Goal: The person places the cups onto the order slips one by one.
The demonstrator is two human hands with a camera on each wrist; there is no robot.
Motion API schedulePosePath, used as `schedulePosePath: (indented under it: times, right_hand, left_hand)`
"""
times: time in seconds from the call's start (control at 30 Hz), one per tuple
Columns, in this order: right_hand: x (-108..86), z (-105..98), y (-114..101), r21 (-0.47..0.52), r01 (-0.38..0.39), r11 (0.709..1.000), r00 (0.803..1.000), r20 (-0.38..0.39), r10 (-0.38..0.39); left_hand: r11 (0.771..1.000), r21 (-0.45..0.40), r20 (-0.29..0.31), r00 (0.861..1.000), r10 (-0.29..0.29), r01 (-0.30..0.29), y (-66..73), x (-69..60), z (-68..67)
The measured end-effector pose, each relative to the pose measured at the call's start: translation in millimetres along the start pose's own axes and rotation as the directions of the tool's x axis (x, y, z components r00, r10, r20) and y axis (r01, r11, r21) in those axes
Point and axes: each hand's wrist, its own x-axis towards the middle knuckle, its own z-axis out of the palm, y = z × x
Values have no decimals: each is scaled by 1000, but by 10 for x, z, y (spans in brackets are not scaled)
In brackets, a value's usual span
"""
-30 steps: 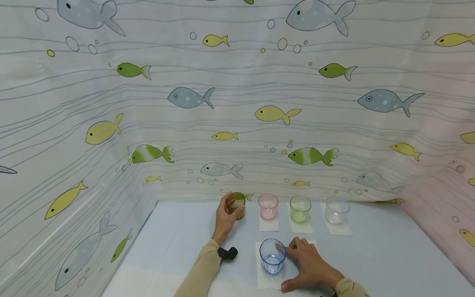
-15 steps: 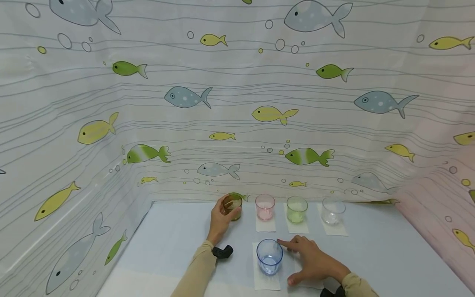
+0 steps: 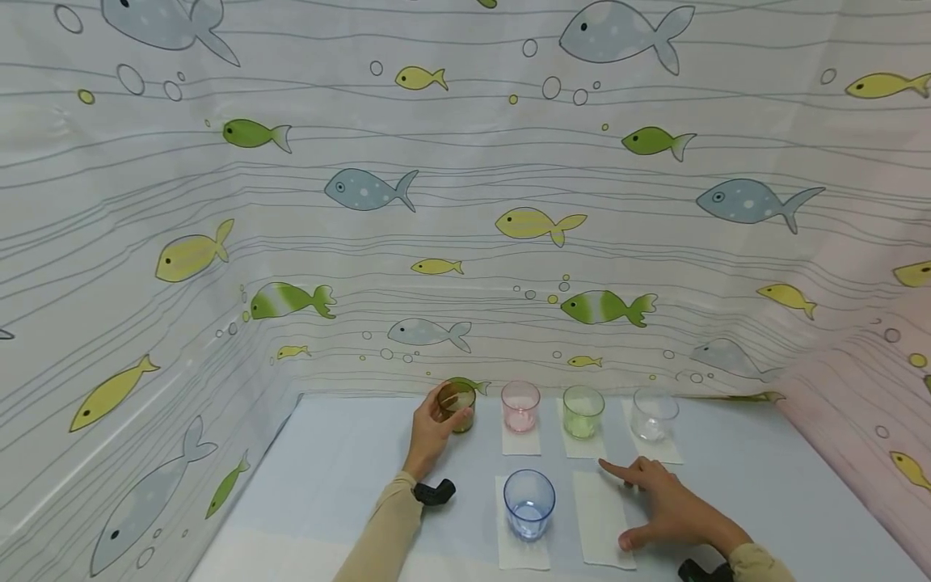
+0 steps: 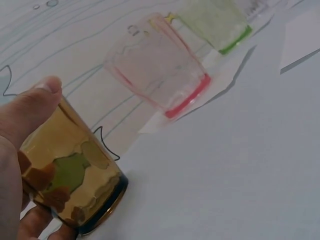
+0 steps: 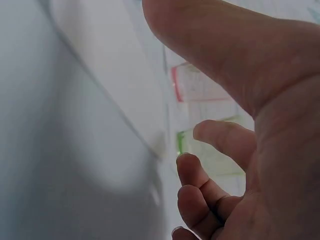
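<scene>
At the back left my left hand (image 3: 429,436) grips an amber glass (image 4: 85,170), thumb on one side and fingers round the other. It stands upright at the table's back edge, left of a pink glass (image 3: 520,408). My right hand (image 3: 672,505), thumb and fingers spread apart, is over the front right of the table, holding nothing. Its thumb overlaps the right edge of a white paper strip (image 3: 602,521); whether they touch I cannot tell. A blue glass (image 3: 529,509) stands on another paper strip (image 3: 525,558), to the left of that one.
Along the back, right of the pink glass, a green glass (image 3: 583,414) and a colourless glass (image 3: 654,416) stand on white paper strips. Behind the light table (image 3: 334,469) hangs a fish-patterned curtain (image 3: 465,226), which also runs along both sides.
My right hand has moved right, away from the blue glass, uncovering the paper strip beside it. My left hand keeps its grip on the amber glass. The head view has shifted slightly.
</scene>
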Motion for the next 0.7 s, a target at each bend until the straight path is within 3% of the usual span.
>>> schedulePosePath:
  times: [0.27, 0.43, 0.7]
  right_hand:
    - [-142, 97, 130, -19, 54, 998, 998, -27, -54]
    - [-153, 162, 171, -23, 71, 997, 996, -53, -72]
    - [-140, 182, 139, -107, 113, 988, 989, -84, -122]
  left_hand:
    - [1000, 1, 3, 1000, 4, -4, -8, -1, -17]
    - [1000, -1, -3, 1000, -1, 1, 6, -9, -27]
    - [999, -36, -13, 999, -33, 32, 65, -42, -42]
